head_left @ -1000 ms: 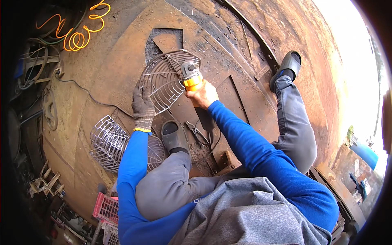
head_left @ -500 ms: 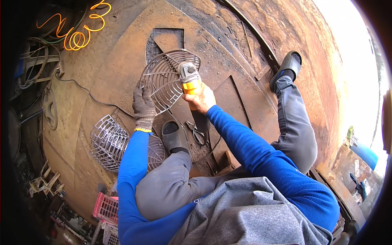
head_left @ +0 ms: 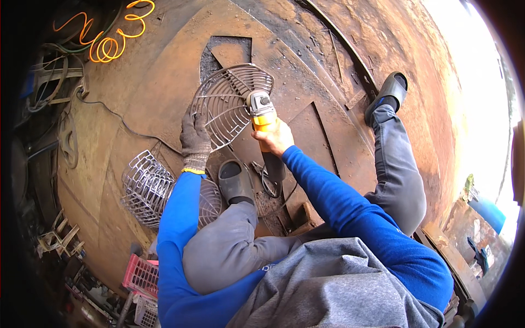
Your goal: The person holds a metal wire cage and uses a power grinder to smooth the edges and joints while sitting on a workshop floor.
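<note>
Rusty plate (head_left: 169, 76); 2 hands (head_left: 277, 136) hold grinder (head_left: 263, 116), grille (head_left: 223, 107).

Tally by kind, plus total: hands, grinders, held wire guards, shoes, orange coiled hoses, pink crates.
Hands: 2 (gloved left hand, bare right hand)
Grinder: 1
Held wire guard: 1
Shoes: 2 (left shoe, right shoe)
Orange coiled hose: 1
Pink crate: 1
Total: 8

We find the wire guard (head_left: 225, 104) between the left hand (head_left: 195, 139), at its left rim, and the grinder (head_left: 263, 116), in the right hand (head_left: 278, 138) over its right rim. Beyond it, the metal plate (head_left: 180, 71) has a cut-out (head_left: 219, 41) near its far corner. Stacked guards (head_left: 147, 188) lie left of the left shoe (head_left: 235, 181); the hose (head_left: 101, 59) lies toward the floor's (head_left: 87, 191) far left edge, the basket (head_left: 141, 276) by its near left edge.
</note>
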The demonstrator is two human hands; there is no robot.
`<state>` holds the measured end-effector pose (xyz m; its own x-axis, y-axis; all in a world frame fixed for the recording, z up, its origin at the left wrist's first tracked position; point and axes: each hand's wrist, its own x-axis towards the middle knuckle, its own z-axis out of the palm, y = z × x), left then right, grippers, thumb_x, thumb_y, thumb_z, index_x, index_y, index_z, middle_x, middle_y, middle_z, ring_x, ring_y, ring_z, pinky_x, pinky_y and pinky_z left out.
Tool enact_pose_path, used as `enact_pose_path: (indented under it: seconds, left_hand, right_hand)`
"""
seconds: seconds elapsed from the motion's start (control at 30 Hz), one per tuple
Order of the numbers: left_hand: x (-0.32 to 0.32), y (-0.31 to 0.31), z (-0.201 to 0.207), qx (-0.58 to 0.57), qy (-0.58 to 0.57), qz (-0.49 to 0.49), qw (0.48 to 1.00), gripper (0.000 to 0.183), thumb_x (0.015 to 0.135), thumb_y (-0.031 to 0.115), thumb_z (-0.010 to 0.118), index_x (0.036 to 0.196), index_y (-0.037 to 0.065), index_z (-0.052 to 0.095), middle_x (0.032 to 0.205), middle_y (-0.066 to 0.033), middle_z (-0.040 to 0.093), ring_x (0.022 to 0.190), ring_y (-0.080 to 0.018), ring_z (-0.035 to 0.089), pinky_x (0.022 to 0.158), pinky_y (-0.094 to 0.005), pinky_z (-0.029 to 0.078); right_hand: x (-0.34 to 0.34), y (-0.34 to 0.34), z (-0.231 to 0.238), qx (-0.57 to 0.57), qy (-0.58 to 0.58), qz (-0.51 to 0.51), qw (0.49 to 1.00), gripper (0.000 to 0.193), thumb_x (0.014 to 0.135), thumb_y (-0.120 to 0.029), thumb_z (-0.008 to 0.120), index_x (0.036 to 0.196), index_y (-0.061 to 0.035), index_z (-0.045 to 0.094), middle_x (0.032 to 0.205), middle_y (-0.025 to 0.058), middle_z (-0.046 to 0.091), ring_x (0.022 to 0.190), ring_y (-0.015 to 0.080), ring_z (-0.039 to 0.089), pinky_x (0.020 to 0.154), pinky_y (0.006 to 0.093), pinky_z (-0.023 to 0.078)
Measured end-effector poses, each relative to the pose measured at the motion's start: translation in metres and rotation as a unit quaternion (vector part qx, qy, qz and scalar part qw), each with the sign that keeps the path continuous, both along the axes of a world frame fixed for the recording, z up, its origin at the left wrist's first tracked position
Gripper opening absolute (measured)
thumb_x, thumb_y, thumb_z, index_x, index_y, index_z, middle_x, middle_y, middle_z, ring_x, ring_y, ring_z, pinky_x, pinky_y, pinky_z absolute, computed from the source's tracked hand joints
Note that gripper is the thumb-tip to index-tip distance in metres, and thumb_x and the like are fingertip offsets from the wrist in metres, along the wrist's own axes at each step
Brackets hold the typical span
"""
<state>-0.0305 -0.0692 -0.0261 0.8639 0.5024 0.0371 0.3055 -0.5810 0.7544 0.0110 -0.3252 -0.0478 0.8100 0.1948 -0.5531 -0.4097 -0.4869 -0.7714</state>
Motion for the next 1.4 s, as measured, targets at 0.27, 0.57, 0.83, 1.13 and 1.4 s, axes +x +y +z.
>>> enact_pose_path:
  seconds: [0.27,0.57,0.83,1.13,1.4]
  left_hand:
    - [0.004,-0.002,0.004,-0.017,-0.007,0.002,1.000,0.048,0.105,0.034,0.060,0.143,0.006,0.053,0.132,-0.0206,0.066,0.117,-0.0329,0.067,0.095,-0.0403,0.054]
    - [0.009,-0.006,0.017,-0.040,0.032,0.032,0.998,0.044,0.102,0.031,0.063,0.143,0.014,0.054,0.111,-0.0163,0.073,0.088,-0.0261,0.073,0.078,-0.0400,0.058]
    - [0.016,0.004,0.013,-0.041,0.065,0.018,0.997,0.046,0.101,0.034,0.060,0.142,0.012,0.056,0.117,-0.0191,0.071,0.104,-0.0360,0.071,0.091,-0.0442,0.055]
    - [0.022,0.012,0.007,-0.041,0.080,0.005,0.996,0.043,0.100,0.028,0.060,0.139,0.011,0.058,0.123,-0.0178,0.070,0.112,-0.0329,0.068,0.098,-0.0425,0.052]
    - [0.064,0.034,-0.002,-0.225,0.164,0.001,0.961,0.042,0.102,0.033,0.059,0.133,0.005,0.063,0.124,-0.0119,0.070,0.113,-0.0238,0.064,0.101,-0.0384,0.048]
  right_hand:
    - [-0.004,0.004,0.007,0.004,-0.009,0.005,1.000,0.062,0.069,-0.042,0.086,0.114,-0.0024,0.068,0.104,0.0165,0.075,0.098,0.0311,0.072,0.091,0.0390,0.055]
    - [0.010,0.001,0.003,-0.040,-0.006,0.032,0.999,0.070,0.066,-0.046,0.082,0.113,0.0028,0.063,0.108,0.0236,0.072,0.103,0.0374,0.071,0.093,0.0412,0.055]
    - [-0.006,-0.004,-0.005,-0.093,0.000,0.036,0.995,0.064,0.068,-0.046,0.087,0.111,-0.0019,0.067,0.101,0.0183,0.075,0.095,0.0314,0.073,0.089,0.0404,0.056]
    - [-0.002,-0.006,0.000,-0.098,0.002,0.062,0.993,0.070,0.066,-0.046,0.082,0.111,0.0036,0.063,0.105,0.0258,0.072,0.101,0.0392,0.071,0.091,0.0432,0.056]
    - [0.047,-0.016,-0.003,-0.167,-0.109,0.114,0.973,0.066,0.069,-0.041,0.079,0.110,0.0065,0.059,0.103,0.0302,0.071,0.099,0.0448,0.070,0.089,0.0463,0.056]
